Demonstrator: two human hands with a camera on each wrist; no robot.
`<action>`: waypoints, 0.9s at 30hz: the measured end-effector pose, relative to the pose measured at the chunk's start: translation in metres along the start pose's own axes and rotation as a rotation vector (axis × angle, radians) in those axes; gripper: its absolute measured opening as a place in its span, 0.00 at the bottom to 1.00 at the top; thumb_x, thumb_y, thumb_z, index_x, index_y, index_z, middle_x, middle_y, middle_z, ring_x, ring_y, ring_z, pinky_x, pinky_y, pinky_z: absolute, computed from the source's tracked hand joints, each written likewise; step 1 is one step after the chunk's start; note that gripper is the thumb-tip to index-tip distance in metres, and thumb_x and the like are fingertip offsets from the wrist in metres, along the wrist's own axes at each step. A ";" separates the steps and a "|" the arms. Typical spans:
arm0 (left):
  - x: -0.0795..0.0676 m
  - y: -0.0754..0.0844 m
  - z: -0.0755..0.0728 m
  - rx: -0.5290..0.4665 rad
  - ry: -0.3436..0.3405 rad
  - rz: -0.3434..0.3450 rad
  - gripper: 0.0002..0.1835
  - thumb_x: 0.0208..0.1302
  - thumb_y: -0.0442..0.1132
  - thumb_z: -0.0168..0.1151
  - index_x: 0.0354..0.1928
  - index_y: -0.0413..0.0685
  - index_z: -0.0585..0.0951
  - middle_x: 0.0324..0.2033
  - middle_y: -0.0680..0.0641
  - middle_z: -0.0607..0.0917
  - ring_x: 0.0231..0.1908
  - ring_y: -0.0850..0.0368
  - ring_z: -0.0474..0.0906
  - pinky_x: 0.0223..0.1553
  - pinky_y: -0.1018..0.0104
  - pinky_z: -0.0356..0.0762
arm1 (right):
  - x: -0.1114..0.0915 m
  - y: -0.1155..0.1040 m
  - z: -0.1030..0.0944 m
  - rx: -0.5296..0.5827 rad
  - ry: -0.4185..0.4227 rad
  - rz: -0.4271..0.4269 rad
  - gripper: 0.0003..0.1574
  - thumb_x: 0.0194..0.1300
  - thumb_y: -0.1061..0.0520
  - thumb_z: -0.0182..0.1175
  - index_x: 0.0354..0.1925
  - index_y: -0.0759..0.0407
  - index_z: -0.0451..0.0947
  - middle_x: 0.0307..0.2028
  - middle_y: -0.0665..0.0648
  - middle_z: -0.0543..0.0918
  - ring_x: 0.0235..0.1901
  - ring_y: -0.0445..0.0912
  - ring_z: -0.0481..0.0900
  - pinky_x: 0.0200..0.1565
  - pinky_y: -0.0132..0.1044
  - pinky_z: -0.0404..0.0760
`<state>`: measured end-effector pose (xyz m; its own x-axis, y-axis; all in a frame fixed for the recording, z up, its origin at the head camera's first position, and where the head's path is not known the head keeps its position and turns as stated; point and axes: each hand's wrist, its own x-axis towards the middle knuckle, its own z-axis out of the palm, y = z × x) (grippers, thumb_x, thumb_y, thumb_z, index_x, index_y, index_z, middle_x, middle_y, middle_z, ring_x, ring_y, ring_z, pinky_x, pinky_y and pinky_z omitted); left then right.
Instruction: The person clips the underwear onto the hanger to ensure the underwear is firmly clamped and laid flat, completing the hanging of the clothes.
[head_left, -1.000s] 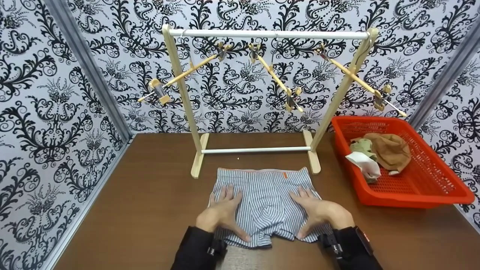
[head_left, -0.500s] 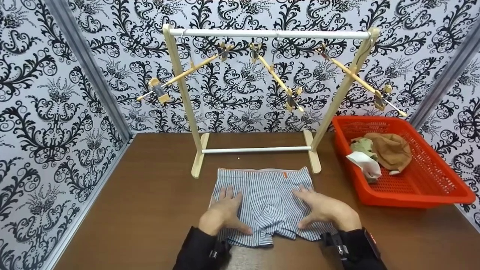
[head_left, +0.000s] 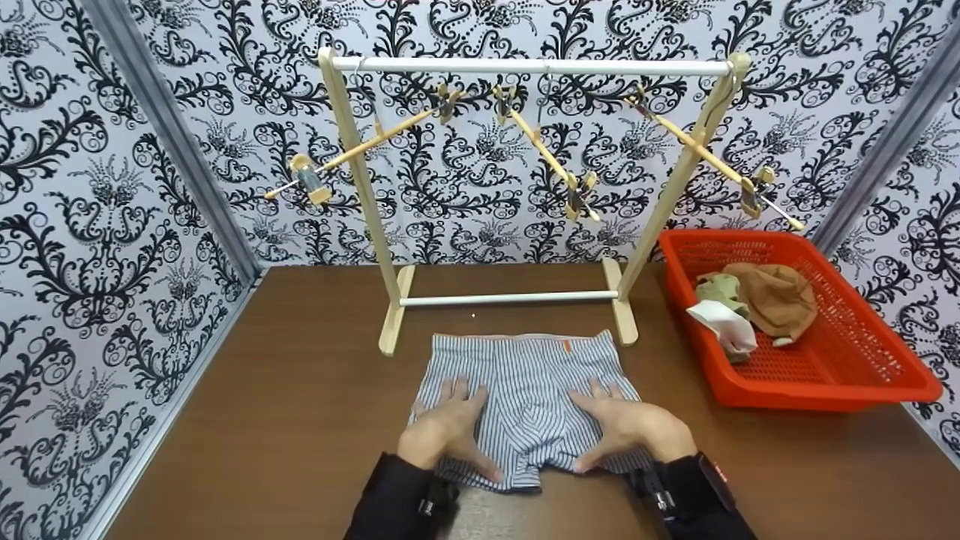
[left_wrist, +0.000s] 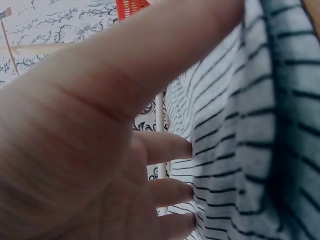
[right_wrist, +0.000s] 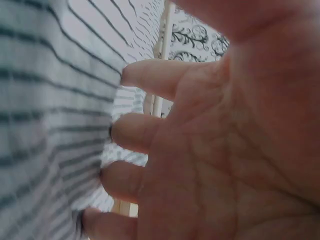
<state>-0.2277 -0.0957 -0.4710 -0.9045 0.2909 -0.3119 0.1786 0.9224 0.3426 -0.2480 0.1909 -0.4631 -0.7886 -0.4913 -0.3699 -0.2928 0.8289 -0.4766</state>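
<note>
Striped shorts (head_left: 525,382) lie spread flat on the brown table, waistband toward the back, with a small orange tag near the right end of the waistband. My left hand (head_left: 448,429) rests with spread fingers on the left leg of the shorts. On the right leg, my right hand (head_left: 628,426) lies the same way, thumb apart from the fingers. Close up in the left wrist view, fingertips touch the striped cloth (left_wrist: 225,145). The right wrist view likewise has fingertips (right_wrist: 132,131) against the fabric (right_wrist: 60,125). Neither hand grips the cloth.
Behind the shorts stands a wooden rack (head_left: 525,66) with a white top bar. Several wooden clip hangers hang from it, including a middle hanger (head_left: 541,154). A red basket (head_left: 825,394) at the right holds brown cloth (head_left: 776,300), green cloth and white cloth. Patterned walls enclose the table.
My right hand shifts right and back left over the shorts, its thumb now nearer the middle. The left hand stays nearly in place. The whole view shifts slightly.
</note>
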 end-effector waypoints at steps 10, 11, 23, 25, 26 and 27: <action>0.003 -0.006 0.004 0.019 0.042 0.043 0.73 0.31 0.68 0.83 0.80 0.52 0.56 0.78 0.34 0.47 0.77 0.33 0.40 0.61 0.17 0.45 | 0.005 -0.005 0.004 0.009 0.028 0.073 0.65 0.52 0.42 0.78 0.78 0.59 0.57 0.77 0.76 0.41 0.74 0.74 0.36 0.68 0.73 0.42; 0.003 -0.007 0.005 0.021 0.043 0.045 0.73 0.31 0.69 0.83 0.80 0.52 0.56 0.79 0.34 0.47 0.77 0.33 0.40 0.61 0.17 0.44 | 0.005 -0.006 0.004 0.008 0.028 0.074 0.66 0.51 0.42 0.79 0.78 0.59 0.56 0.77 0.77 0.41 0.74 0.74 0.36 0.68 0.74 0.42; 0.002 -0.004 0.003 0.022 0.032 0.018 0.73 0.32 0.70 0.82 0.80 0.52 0.55 0.79 0.35 0.46 0.77 0.34 0.39 0.62 0.17 0.44 | 0.010 -0.006 0.008 -0.091 0.030 0.079 0.81 0.39 0.35 0.83 0.79 0.59 0.50 0.76 0.79 0.39 0.72 0.79 0.35 0.62 0.80 0.49; 0.001 -0.002 0.002 0.023 0.031 0.008 0.73 0.32 0.69 0.82 0.80 0.51 0.55 0.79 0.35 0.47 0.77 0.34 0.39 0.62 0.17 0.44 | 0.011 -0.006 0.008 -0.116 0.030 0.083 0.83 0.38 0.33 0.82 0.80 0.57 0.48 0.76 0.78 0.39 0.72 0.78 0.35 0.61 0.81 0.48; 0.000 -0.001 0.003 0.027 0.029 0.003 0.73 0.32 0.69 0.82 0.80 0.51 0.55 0.79 0.35 0.47 0.77 0.34 0.39 0.62 0.17 0.44 | 0.011 -0.006 0.009 -0.121 0.031 0.085 0.83 0.38 0.32 0.82 0.80 0.56 0.48 0.76 0.78 0.39 0.73 0.78 0.35 0.61 0.81 0.47; 0.000 0.000 0.002 0.037 0.026 -0.002 0.73 0.32 0.70 0.82 0.80 0.51 0.55 0.79 0.35 0.47 0.77 0.34 0.39 0.62 0.17 0.45 | 0.012 -0.005 0.009 -0.122 0.036 0.087 0.84 0.37 0.32 0.82 0.80 0.56 0.48 0.76 0.77 0.39 0.73 0.78 0.34 0.61 0.82 0.45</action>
<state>-0.2270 -0.0954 -0.4733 -0.9143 0.2831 -0.2896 0.1908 0.9318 0.3088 -0.2507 0.1784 -0.4724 -0.8318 -0.4084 -0.3759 -0.2846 0.8952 -0.3428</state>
